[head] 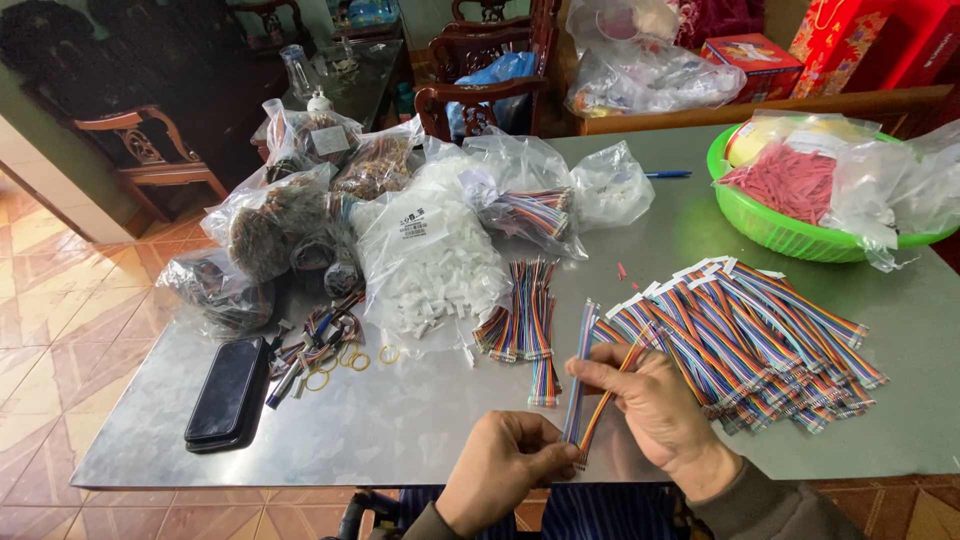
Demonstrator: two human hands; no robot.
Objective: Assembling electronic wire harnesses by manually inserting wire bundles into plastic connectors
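My left hand (505, 468) pinches the lower end of a flat rainbow ribbon cable (580, 375) near the table's front edge. My right hand (655, 410) grips the same cable higher up, its fingers splitting an orange strand away from the rest. To the right lies a fanned pile of ribbon cables with white connectors (750, 335). A smaller bundle of bare-ended ribbon cables (525, 320) lies just beyond my hands.
Clear bags of white connectors (425, 255), wires and dark parts crowd the grey table's (400, 420) back left. A black phone case (228, 392) and yellow rubber bands (345, 360) lie at the left. A green basket (775, 230) with bagged red pieces stands at the right.
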